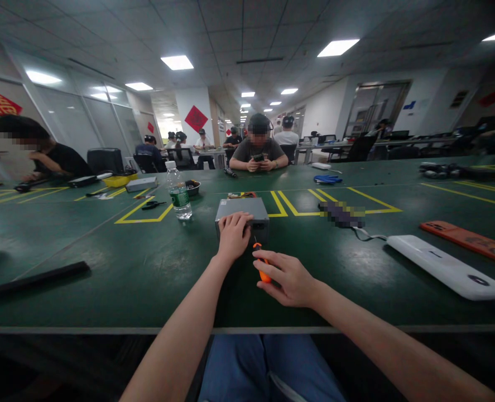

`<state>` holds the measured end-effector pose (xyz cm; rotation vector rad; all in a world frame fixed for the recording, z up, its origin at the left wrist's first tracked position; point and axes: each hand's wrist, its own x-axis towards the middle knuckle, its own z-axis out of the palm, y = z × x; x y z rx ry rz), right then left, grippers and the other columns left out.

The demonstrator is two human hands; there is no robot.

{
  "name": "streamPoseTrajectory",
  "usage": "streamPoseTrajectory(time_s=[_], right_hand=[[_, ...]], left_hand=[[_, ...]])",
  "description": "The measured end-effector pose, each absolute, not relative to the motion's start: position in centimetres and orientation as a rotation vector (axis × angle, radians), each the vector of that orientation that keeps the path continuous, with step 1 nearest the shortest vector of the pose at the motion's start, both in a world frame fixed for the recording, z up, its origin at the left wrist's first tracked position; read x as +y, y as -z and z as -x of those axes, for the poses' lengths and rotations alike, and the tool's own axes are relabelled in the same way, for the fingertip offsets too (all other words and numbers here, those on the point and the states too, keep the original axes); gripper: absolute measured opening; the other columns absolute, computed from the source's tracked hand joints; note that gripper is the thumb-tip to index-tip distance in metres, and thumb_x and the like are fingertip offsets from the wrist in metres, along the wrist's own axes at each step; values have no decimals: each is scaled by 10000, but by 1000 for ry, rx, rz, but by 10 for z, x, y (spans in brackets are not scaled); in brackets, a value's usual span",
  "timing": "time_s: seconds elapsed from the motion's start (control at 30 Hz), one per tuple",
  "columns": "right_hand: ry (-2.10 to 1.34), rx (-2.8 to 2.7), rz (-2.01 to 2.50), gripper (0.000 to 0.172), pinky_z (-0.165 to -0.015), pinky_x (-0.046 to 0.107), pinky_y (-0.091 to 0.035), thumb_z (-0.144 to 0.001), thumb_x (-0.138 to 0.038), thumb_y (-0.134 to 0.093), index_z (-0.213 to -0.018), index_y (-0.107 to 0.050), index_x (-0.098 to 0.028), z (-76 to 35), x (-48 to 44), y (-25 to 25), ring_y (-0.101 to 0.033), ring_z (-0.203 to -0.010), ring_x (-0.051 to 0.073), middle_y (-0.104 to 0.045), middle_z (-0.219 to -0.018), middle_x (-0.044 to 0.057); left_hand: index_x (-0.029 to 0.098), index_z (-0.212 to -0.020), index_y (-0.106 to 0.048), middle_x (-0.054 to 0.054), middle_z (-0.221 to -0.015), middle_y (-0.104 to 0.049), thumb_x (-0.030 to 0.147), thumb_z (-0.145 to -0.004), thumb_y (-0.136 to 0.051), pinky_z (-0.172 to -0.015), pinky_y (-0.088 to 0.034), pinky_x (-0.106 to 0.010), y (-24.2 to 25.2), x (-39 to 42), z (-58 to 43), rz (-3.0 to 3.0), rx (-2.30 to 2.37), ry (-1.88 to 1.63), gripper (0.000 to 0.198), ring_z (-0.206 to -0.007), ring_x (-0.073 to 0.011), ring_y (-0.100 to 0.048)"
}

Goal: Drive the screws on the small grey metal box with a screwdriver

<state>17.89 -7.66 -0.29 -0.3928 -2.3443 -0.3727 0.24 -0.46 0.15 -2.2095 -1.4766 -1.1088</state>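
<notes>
A grey metal computer power supply (241, 207) lies on the green table in front of me, with coloured wires (242, 195) showing at its far side. My left hand (233, 237) grips its near left part, fingers bent over the top edge. Between the fingers and thumb of my right hand (287, 277) is a screwdriver (264, 271) with an orange and black handle. Its thin shaft points up toward the near face of the power supply; whether the tip touches it I cannot tell.
Left of the power supply stands a water bottle (179, 192), a dark bowl (192, 187) behind it. A black bar (41, 279) lies at left. On the right are a white power bank (446, 265) with a cable and an orange phone case (469, 239). A person (259, 151) sits opposite.
</notes>
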Motion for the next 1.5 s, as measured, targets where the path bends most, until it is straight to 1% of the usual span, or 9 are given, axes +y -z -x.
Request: streamPoseTrajectory(time_s=[0.1,0.2,0.3,0.43,0.57,0.67,0.83,1.07,1.5], right_hand=[[275,-2296,398,279,-721,316,-529,-895,-362,-471,-1065,-454,-142,-179,-76,5,-625,-906,212,-585,-1094,176],[185,-2342,393,353,-785,339,-525,-890,-414,-460,-1103,-430,-135,-179,-77,2,-593,-1007,237,-564,-1119,185],[233,-2412,386,336,-812,345,-516,-920,-343,-389,-1177,-428,-129,-178,-79,-3,-569,-1052,241,-533,-1159,186],[357,-2351,384,295,-734,326,-538,-919,-364,-413,-1110,-464,-145,-178,-79,-3,-615,-959,232,-573,-1099,172],[357,-2239,420,241,-660,295,-549,-911,-377,-438,-1004,-435,-155,-178,-76,2,-656,-848,203,-606,-1048,181],[376,-2241,412,221,-652,300,-553,-910,-374,-438,-968,-431,-161,-177,-74,4,-663,-847,212,-617,-1037,189],[433,-2198,393,180,-663,308,-553,-888,-312,-463,-983,-439,-162,-179,-71,4,-655,-893,224,-634,-1019,176],[482,-2062,426,201,-622,311,-546,-818,-233,-522,-989,-435,-174,-193,-71,1,-663,-802,203,-645,-968,151],[478,-2054,436,187,-599,289,-536,-806,-237,-519,-969,-447,-181,-194,-71,0,-660,-751,186,-652,-920,122]], left_hand=[[282,-1105,-542,1,-1213,-584,182,-832,-506,-970,-266,-383,-1,-4,-2,2204,-1485,1100,292,-1158,-188,-470],[282,-1106,-539,0,-1211,-586,175,-827,-509,-966,-268,-382,-1,-4,-2,2199,-1482,1100,301,-1160,-189,-471],[284,-1108,-535,2,-1211,-586,173,-827,-508,-965,-267,-382,0,-3,-2,2198,-1465,1111,303,-1162,-187,-470],[282,-1102,-536,4,-1207,-588,173,-830,-505,-969,-260,-382,0,-3,-2,2201,-1451,1120,295,-1160,-185,-472],[275,-1096,-541,-3,-1204,-591,172,-827,-509,-968,-262,-382,-1,-4,-2,2198,-1463,1113,289,-1150,-187,-479],[277,-1097,-541,0,-1206,-590,172,-828,-509,-967,-263,-379,-1,-4,-2,2202,-1467,1108,291,-1152,-185,-479],[278,-1096,-539,0,-1205,-592,171,-828,-504,-965,-262,-384,-1,-3,-1,2194,-1464,1122,291,-1146,-186,-483],[276,-1090,-540,0,-1199,-594,179,-832,-498,-967,-261,-391,0,-3,0,2199,-1445,1129,278,-1145,-193,-483],[271,-1089,-551,-14,-1210,-587,177,-832,-493,-974,-261,-386,-1,-4,-1,2199,-1484,1111,280,-1147,-196,-478]])
